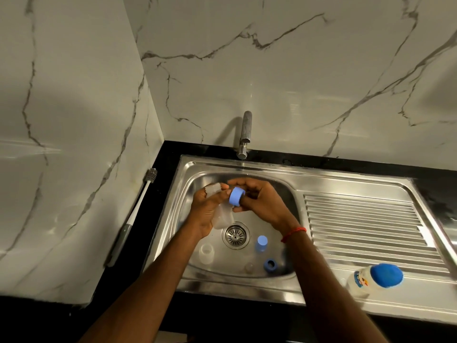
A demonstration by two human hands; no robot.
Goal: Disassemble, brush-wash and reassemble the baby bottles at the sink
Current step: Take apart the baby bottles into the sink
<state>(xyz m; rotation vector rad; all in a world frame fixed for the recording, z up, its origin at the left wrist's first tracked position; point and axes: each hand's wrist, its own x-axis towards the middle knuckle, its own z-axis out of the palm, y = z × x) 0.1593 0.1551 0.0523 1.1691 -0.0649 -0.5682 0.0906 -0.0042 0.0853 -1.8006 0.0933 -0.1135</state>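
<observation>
Over the far left of the sink (pixel 272 169) basin, a clear bottle body (pixel 221 220) is gripped by the left hand (pixel 204 211), with fingers curled round its neck; a blue collar ring (pixel 236 197) is pinched just beside that neck by the right hand (pixel 264 204). Both parts are judged to be light, stiff plastic, likely slippery when wet; the ring is best taken by its outer wall, the body round its waist. Near the basin's front edge are seen another clear body (pixel 206 253), a blue cap (pixel 261 242), a second ring (pixel 269 264) and a teat (pixel 249 267); a capped bottle (pixel 376 278) rests near the drainboard's front edge; a brush (pixel 138 214) is seen beyond the sink's left edge.
</observation>
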